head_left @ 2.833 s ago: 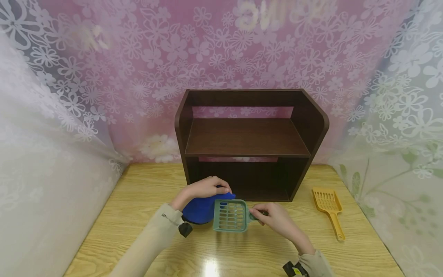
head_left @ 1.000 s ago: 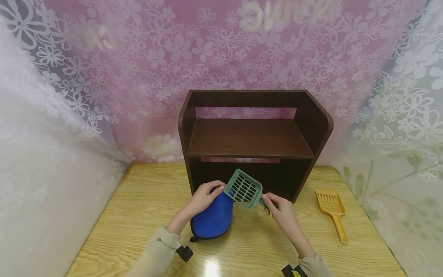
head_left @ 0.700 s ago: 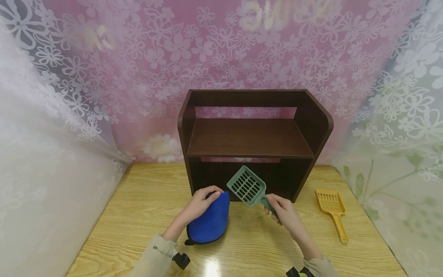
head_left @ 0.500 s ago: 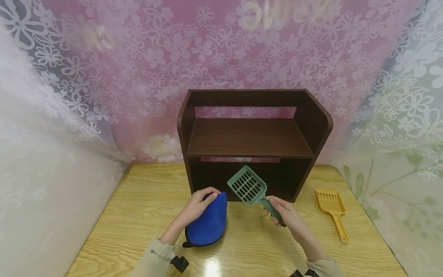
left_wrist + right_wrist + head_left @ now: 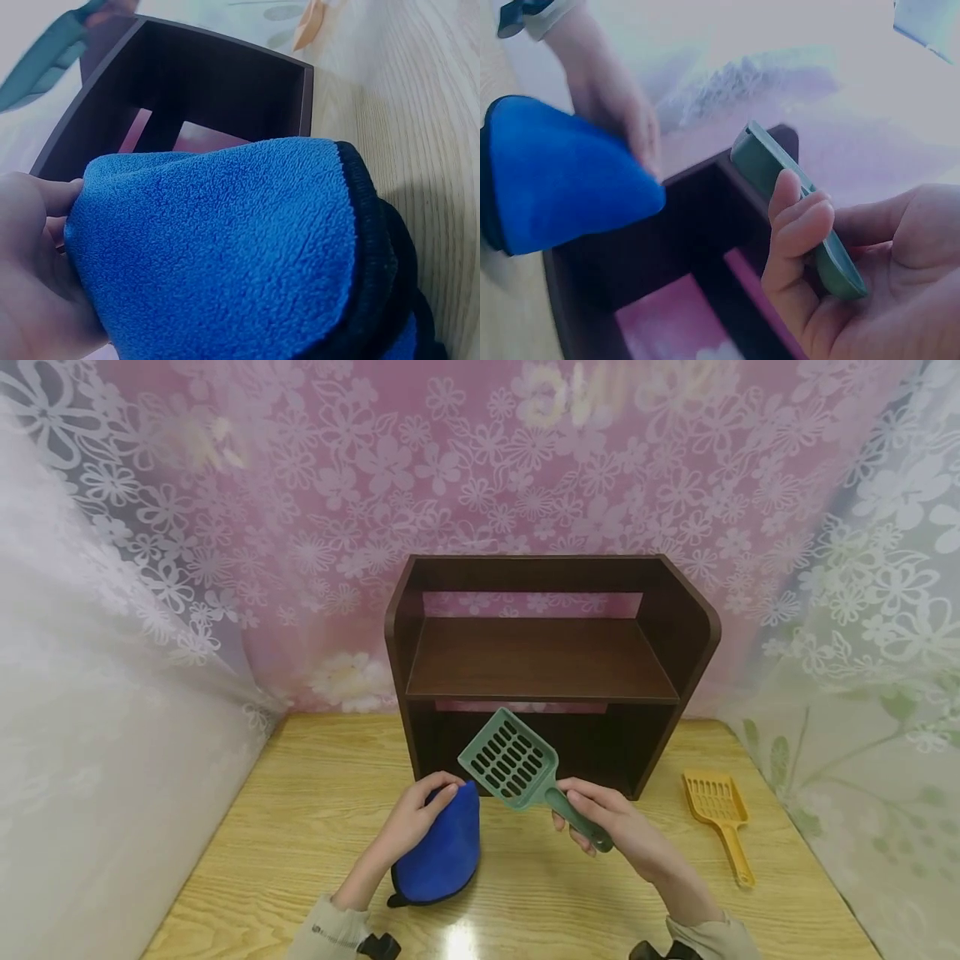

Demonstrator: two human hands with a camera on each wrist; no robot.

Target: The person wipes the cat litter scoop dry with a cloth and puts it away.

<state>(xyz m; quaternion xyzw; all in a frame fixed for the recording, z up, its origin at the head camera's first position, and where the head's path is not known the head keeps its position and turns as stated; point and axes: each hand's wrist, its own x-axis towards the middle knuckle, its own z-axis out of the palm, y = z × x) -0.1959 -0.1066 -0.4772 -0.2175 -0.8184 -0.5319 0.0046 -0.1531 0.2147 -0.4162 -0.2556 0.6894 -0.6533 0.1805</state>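
In the head view my right hand (image 5: 633,839) grips the handle of a green slotted litter scoop (image 5: 551,792). The scoop is raised in front of the shelf, its slotted head pointing up and left. My left hand (image 5: 405,822) pinches the top of a folded blue cloth (image 5: 441,852) with black edging, which hangs down toward the table. Up close in the left wrist view, the cloth (image 5: 225,240) looks plush and thick. The right wrist view shows curled fingers (image 5: 802,225) around the green scoop handle (image 5: 838,270).
A dark brown two-tier shelf (image 5: 543,660) stands at the back of the wooden table (image 5: 322,777). To its right a yellow litter scoop (image 5: 716,814) lies on the table. Floral curtains (image 5: 487,468) enclose the back and sides.
The cloth, earlier partly behind the scoop, has swung to hang lower and shifted left with my left hand. The green scoop has turned up and left, and my right hand holds further along its handle.
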